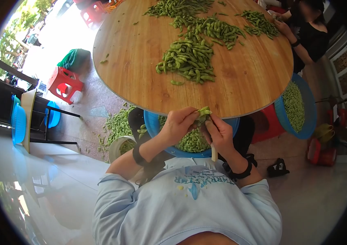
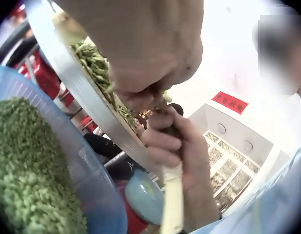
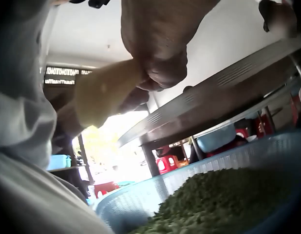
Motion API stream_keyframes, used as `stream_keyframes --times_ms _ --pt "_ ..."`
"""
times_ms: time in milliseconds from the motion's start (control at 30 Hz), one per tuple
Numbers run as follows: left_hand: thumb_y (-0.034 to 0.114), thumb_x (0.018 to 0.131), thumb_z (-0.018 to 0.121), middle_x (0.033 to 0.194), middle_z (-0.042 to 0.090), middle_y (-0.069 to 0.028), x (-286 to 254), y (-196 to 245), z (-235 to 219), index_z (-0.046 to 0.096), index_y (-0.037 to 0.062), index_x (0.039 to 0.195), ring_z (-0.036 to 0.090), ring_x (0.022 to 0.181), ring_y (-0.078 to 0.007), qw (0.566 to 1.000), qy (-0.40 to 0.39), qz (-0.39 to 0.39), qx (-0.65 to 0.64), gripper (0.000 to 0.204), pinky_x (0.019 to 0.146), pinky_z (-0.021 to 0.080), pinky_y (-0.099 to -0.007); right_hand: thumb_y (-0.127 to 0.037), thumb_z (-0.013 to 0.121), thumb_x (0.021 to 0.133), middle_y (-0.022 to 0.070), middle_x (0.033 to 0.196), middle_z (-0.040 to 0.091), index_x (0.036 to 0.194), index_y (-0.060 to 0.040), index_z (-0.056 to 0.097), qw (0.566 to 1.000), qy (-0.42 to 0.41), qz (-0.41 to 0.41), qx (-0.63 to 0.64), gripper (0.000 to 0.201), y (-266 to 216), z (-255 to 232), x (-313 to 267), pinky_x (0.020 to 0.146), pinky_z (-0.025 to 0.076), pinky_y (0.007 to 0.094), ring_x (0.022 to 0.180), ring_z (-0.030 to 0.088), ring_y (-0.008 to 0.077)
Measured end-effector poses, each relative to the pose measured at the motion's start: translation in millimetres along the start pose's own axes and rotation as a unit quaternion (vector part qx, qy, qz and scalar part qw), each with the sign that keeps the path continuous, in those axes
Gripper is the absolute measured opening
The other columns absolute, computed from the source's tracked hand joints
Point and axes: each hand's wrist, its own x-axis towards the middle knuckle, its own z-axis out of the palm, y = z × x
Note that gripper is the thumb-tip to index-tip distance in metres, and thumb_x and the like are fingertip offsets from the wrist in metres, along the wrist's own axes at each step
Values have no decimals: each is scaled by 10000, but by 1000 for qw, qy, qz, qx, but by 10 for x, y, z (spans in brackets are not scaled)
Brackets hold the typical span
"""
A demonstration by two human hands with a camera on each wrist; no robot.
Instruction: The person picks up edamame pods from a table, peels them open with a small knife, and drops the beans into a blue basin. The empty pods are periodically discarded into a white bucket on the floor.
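In the head view, the left hand (image 1: 178,124) pinches green pods (image 1: 204,112) at the table's near edge, above a blue basket (image 1: 149,122) of shelled beans (image 1: 193,142). The right hand (image 1: 221,135) meets it there, its fingers curled round a tool with a cream handle (image 1: 214,153) pointing down. The left wrist view has the left hand (image 2: 150,53) at the top, fingertips against the right hand (image 2: 165,139), with the handle (image 2: 172,200) below. The tool's working end is hidden. From the right wrist, the right hand (image 3: 160,48) grips the blurred handle (image 3: 104,92).
Piles of pods (image 1: 187,61) lie on the round wooden table (image 1: 128,73). Loose pods (image 1: 118,124) and a white bucket (image 1: 114,150) are on the floor at left. Another blue basket (image 1: 279,108) of beans stands at right. A person (image 1: 314,34) sits at the table's far right.
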Motion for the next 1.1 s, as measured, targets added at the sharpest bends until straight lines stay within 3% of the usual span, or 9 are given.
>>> stream_keyframes --times_ms 67,100,200,267,567,833,900,1000,1100 --pt "46 870 542 619 571 -179 -32 10 23 558 -45 824 595 592 -348 997 23 27 65 104 536 463 -331 -75 552 914 37 742 560 1173 31 511 988 57 -94 -111 283 38 50 31 515 426 215 562 508 96" --pt "46 870 542 619 571 -179 -50 -18 37 558 -45 824 595 592 -348 997 22 27 65 104 536 463 -331 -67 604 885 49 755 565 1193 39 499 952 114 -184 -218 343 68 64 34 567 458 231 613 542 115" --pt "33 846 550 666 586 -179 -72 -101 71 558 -34 869 612 628 -335 977 30 99 185 72 545 467 -355 -67 692 816 94 843 579 1174 44 504 930 104 -196 -292 419 104 -30 99 662 491 282 725 584 166" --pt "12 796 570 706 580 -163 -91 -117 103 552 -38 909 608 649 -328 927 58 232 289 125 556 471 -377 -50 695 800 121 895 574 1162 44 506 924 90 -200 -313 418 50 -7 68 669 492 288 753 589 190" --pt "0 660 604 732 510 -80 -201 -59 79 540 -63 1081 541 644 -235 782 51 395 480 431 557 447 -337 55 643 736 185 1025 542 1067 47 515 884 71 -310 -342 355 164 -31 61 666 490 300 841 582 279" --pt "33 753 582 710 522 -84 -591 144 -552 588 4 1010 554 658 -274 814 63 236 527 259 577 451 -386 67 563 748 194 1021 547 1086 45 515 890 -48 -254 -376 342 196 -234 -62 638 491 318 754 595 282" --pt "83 767 584 781 570 -106 -658 122 -771 586 26 940 600 774 -274 748 35 22 662 183 628 485 -388 46 551 759 198 989 553 1118 55 503 879 -54 -237 -410 362 136 -226 -76 642 490 333 732 592 288" --pt "91 800 575 814 586 -115 -426 230 -959 589 45 914 604 797 -298 769 48 154 618 124 649 494 -408 33 547 791 181 910 564 1148 66 489 903 -49 -259 -339 363 76 -207 15 647 486 332 720 591 271" --pt "132 826 599 836 564 -146 86 159 -920 596 48 937 590 824 -334 823 47 180 537 140 686 489 -421 27 523 832 157 832 556 1160 67 489 931 -43 -214 -291 333 17 -113 86 647 477 318 702 580 255"
